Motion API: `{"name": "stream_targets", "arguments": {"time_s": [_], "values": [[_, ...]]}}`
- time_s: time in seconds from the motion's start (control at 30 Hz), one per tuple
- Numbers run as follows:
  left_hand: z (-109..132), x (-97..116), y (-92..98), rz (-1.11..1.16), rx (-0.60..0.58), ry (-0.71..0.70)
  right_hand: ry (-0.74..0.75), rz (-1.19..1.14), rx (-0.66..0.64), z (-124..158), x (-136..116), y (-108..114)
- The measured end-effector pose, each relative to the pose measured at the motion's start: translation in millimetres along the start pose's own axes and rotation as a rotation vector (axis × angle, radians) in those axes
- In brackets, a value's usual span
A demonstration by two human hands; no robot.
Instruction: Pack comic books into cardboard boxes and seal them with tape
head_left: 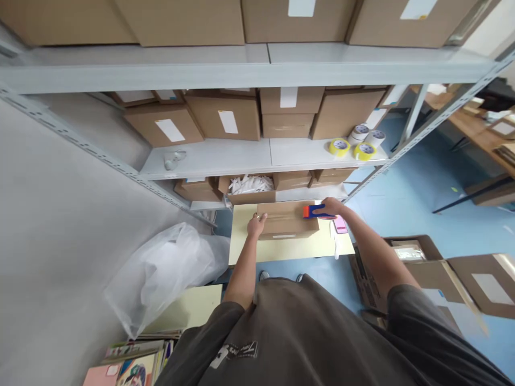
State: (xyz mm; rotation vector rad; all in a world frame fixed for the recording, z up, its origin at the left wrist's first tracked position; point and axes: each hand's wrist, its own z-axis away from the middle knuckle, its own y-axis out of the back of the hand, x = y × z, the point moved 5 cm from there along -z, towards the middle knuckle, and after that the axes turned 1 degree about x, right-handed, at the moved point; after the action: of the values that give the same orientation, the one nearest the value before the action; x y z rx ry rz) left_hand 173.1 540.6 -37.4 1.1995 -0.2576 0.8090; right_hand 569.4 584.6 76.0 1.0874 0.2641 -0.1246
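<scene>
A closed cardboard box (287, 222) lies on a small pale yellow table (281, 250), with a white label on its near side. My left hand (256, 225) grips the box at its left end, thumb on the top. Closed around a blue and orange tape dispenser (313, 211), my right hand (332, 207) holds it against the right part of the box top. A strip of tape appears to run along the top; its exact ends are hard to make out. Beside the box, under my right forearm, a phone with a pink screen (340, 224) rests on the table.
Metal shelving (241, 75) full of cardboard boxes rises behind the table. Yellow tape rolls (339, 147) and white rolls (375, 139) stand on its middle shelf. A large plastic bag (173, 268) bulges at the left. Opened cartons (434, 279) sit on the floor at right.
</scene>
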Motion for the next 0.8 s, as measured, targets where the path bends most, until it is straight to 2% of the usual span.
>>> {"name": "stream_targets", "arguments": {"time_s": [0.07,0.13,0.2,0.27,0.4,0.53,0.67,0.73,0.8], "values": [[-5,0,0.4,-0.012,0.005,-0.006,-0.097,-0.011,0.037,27,82,20],[-10,-1,0.2,-0.025,0.01,-0.012,-0.195,-0.044,0.034,55,149,32],[-14,0,-0.3,-0.024,0.016,-0.027,-0.261,-0.077,0.043,74,188,37],[-17,1,0.4,-0.019,0.014,-0.044,-0.308,-0.075,0.053,79,200,34],[-26,-10,12.5,0.024,-0.019,-0.067,-0.322,-0.101,0.059,64,176,15],[-38,-41,40.1,0.153,-0.057,-0.028,-0.21,-0.278,0.074,48,126,-8],[-45,-77,78.3,0.095,-0.016,0.147,-0.096,-0.511,0.071,29,47,-28],[-43,-91,101.7,0.024,0.074,0.226,-0.036,-0.575,0.065,16,1,-34],[-37,-98,123.2,0.005,0.163,0.225,0.005,-0.543,0.081,2,-41,-37]]}}
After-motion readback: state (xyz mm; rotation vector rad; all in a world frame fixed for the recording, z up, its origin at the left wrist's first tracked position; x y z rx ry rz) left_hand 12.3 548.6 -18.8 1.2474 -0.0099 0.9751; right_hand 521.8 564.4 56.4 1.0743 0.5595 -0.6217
